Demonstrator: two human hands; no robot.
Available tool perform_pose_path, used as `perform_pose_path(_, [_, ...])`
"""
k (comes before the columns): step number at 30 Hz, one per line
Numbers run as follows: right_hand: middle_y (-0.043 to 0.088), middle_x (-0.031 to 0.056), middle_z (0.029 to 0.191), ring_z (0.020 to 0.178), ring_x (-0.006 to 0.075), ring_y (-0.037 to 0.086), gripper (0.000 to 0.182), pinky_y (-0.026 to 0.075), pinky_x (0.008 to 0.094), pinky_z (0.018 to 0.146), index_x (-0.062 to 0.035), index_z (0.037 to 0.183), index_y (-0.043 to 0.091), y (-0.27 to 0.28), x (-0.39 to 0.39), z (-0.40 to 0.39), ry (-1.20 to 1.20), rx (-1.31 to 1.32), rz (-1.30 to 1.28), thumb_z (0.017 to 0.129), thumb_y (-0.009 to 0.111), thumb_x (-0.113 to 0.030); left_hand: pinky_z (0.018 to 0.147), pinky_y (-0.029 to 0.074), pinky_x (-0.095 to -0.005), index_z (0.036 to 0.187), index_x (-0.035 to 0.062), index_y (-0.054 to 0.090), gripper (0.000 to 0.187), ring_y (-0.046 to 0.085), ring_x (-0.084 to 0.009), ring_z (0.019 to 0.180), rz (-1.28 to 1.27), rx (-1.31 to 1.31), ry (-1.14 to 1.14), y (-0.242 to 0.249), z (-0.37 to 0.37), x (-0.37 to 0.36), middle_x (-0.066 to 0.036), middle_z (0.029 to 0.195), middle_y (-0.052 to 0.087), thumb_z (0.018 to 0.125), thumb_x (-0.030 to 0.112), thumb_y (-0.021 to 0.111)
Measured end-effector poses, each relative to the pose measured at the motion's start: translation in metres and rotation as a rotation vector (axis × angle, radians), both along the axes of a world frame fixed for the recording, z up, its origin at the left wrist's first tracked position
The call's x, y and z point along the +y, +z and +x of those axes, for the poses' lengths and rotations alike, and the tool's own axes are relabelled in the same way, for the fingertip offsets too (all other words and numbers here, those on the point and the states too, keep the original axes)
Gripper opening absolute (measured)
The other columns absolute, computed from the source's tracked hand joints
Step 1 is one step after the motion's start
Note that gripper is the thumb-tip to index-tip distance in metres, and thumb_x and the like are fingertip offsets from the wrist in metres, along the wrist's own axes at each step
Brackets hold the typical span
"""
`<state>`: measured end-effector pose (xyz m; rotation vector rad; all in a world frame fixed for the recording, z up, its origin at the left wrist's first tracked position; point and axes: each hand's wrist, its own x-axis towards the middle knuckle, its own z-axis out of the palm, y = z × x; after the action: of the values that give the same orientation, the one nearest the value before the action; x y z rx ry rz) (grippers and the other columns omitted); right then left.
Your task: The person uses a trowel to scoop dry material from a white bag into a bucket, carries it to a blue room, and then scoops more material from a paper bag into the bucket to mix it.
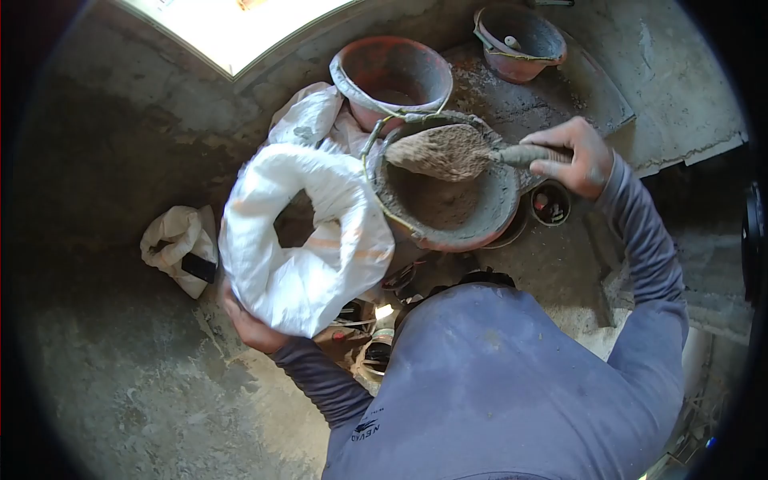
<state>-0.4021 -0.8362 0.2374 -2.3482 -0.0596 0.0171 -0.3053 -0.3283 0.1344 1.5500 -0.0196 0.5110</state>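
Observation:
My right hand [588, 156] is closed round the handle of a trowel [520, 154]. Its blade carries a heap of grey-brown powder [448, 152] above a mortar-crusted bucket [500, 212], which holds more of the same material. To the left stands a white woven sack [276, 296] with its rim rolled outward and a dark opening in the middle. My left hand [252, 326] grips the sack's lower left side; its fingertips are partly hidden behind the fabric.
Behind the bucket stands a reddish tub [392, 50], and another bucket [520, 68] sits on a dusty board [596, 84]. A small container [552, 202] with bits inside is at right. A smaller sack [180, 232] with a dark object [198, 267] lies left, near the wall.

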Motion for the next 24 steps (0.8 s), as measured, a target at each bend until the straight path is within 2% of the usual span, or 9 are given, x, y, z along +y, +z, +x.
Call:
perform_pose_path(5, [0.068,0.0101,0.083,0.072,0.0286,0.066,0.042,0.054,0.0401,0.066,-0.0087,0.119,0.072,-0.077,-0.004,-0.031,0.081,-0.387,-0.422,0.077,0.075,-0.013,0.095,0.055,-0.0454,0.127,0.001,0.065,0.046,0.068,-0.0305,0.105,0.874,-0.126,0.397,-0.165,-0.035,0.04,-0.019,0.117,0.07,0.094,0.034,0.062])
perform_pose_path(6, [0.069,0.01,0.088,0.071,0.0272,0.065,0.043,0.053,0.0392,0.065,-0.0079,0.117,0.072,-0.09,-0.007,-0.032,0.069,-0.455,-0.505,0.075,0.075,-0.013,0.09,0.055,-0.0477,0.121,0.003,0.066,0.043,0.068,-0.0324,0.099,0.733,-0.041,0.31,-0.185,-0.049,0.013,-0.017,0.111,0.07,0.092,0.035,0.064])
perform_pose_path(10, [0.067,0.0074,0.095,0.072,0.0236,0.061,0.042,0.048,0.0365,0.063,-0.0096,0.116,0.072,-0.098,-0.033,-0.032,0.052,-0.584,-0.566,0.074,0.072,-0.01,0.074,0.053,-0.0482,0.103,0.0091,0.064,0.034,0.061,-0.0299,0.082,-0.895,0.962,0.039,-0.187,-0.117,-0.069,-0.009,0.094,0.065,0.093,0.041,0.061])
perform_pose_path(12, [0.066,0.0067,0.092,0.073,0.0239,0.061,0.043,0.046,0.0372,0.064,-0.0101,0.118,0.072,-0.096,-0.044,-0.034,0.045,-0.605,-0.541,0.075,0.07,-0.009,0.071,0.053,-0.0468,0.102,0.0089,0.062,0.036,0.058,-0.0287,0.08,-0.808,1.103,0.154,-0.161,-0.12,-0.127,-0.009,0.092,0.063,0.095,0.044,0.057])
perform_pose_path(15, [0.068,0.0073,0.096,0.075,0.0247,0.062,0.044,0.046,0.0376,0.065,-0.01,0.117,0.072,-0.094,-0.061,-0.043,0.012,-0.611,-0.475,0.073,0.072,-0.009,0.075,0.052,-0.0464,0.108,0.0076,0.062,0.045,0.059,-0.0272,0.083,-0.537,1.037,0.001,-0.14,-0.119,-0.171,-0.009,0.095,0.063,0.1,0.049,0.049])
perform_pose_path(18, [0.07,0.0093,0.1,0.08,0.0265,0.065,0.044,0.048,0.0381,0.067,-0.0084,0.115,0.072,-0.1,-0.071,-0.051,-0.004,-0.58,-0.392,0.071,0.075,-0.01,0.08,0.053,-0.0426,0.12,0.0037,0.061,0.051,0.062,-0.0251,0.091,-0.217,0.823,-0.094,-0.12,-0.092,-0.199,-0.009,0.104,0.066,0.106,0.048,0.041])
perform_pose_path(20, [0.07,0.0098,0.1,0.08,0.0274,0.066,0.044,0.049,0.0387,0.068,-0.0077,0.115,0.072,-0.106,-0.07,-0.056,-0.011,-0.601,-0.343,0.071,0.076,-0.01,0.087,0.049,-0.0393,0.115,-0.0082,0.063,0.059,0.064,-0.0292,0.095,0.269,0.369,-0.09,-0.121,-0.068,-0.209,-0.014,0.105,0.07,0.107,0.046,0.04])
perform_pose_path(23, [0.071,0.0113,0.099,0.08,0.0299,0.067,0.044,0.051,0.0405,0.069,-0.0062,0.114,0.073,-0.116,-0.068,-0.067,-0.039,-0.594,-0.255,0.071,0.077,-0.013,0.091,0.051,-0.0322,0.125,-0.0065,0.06,0.055,0.065,-0.0206,0.102,0.085,0.639,-0.227,-0.132,-0.041,-0.199,-0.014,0.114,0.069,0.11,0.041,0.036])
perform_pose_path(24, [0.071,0.0114,0.098,0.081,0.0304,0.067,0.043,0.052,0.0406,0.069,-0.0061,0.113,0.073,-0.119,-0.067,-0.07,-0.069,-0.582,-0.226,0.071,0.077,-0.013,0.093,0.049,-0.0339,0.122,-0.0086,0.06,0.056,0.065,-0.0216,0.101,0.173,0.656,-0.219,-0.123,-0.037,-0.201,-0.014,0.111,0.07,0.107,0.043,0.044])
